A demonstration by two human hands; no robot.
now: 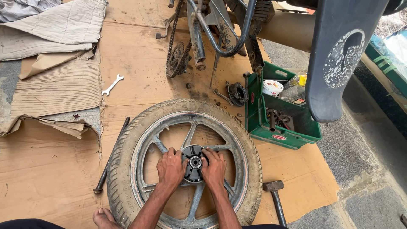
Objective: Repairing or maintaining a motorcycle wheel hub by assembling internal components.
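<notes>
1. The left hand (171,168) and the right hand (214,168) lay side by side at the lower centre of the frame, both palm down, fingers curled against the black hub (194,163) from either side; the two hands pressed on it together, with the hub's metal bearing showing between them.
2. The hub sat at the middle of a motorcycle wheel (185,163), which lay flat on the cardboard sheet (51,169) in the lower middle of the frame, its grey spokes running out to a dusty, worn tyre (123,169).
3. A bare foot (104,218) touched the tyre's lower left edge at the bottom of the frame.
4. A long dark rod (111,156) lay just left of the tyre, slanting from upper right to lower left.
5. A hammer (275,199) rested just beside the tyre at lower right, head uppermost.
6. A green plastic crate (280,138) stood right of the wheel, holding a white tub (272,87) and dark parts.
7. A round black part (237,93) and a small spanner (222,96) lay between the crate and the tyre's top.
8. A silvery open-ended wrench (112,84) lay well apart, upper left of the wheel.
9. The motorcycle frame (220,29) with its chain (174,42) stood at top centre, and a dark mudguard (339,59) filled the upper right.
10. Folded cloth (55,25) lay in the upper left corner.
</notes>
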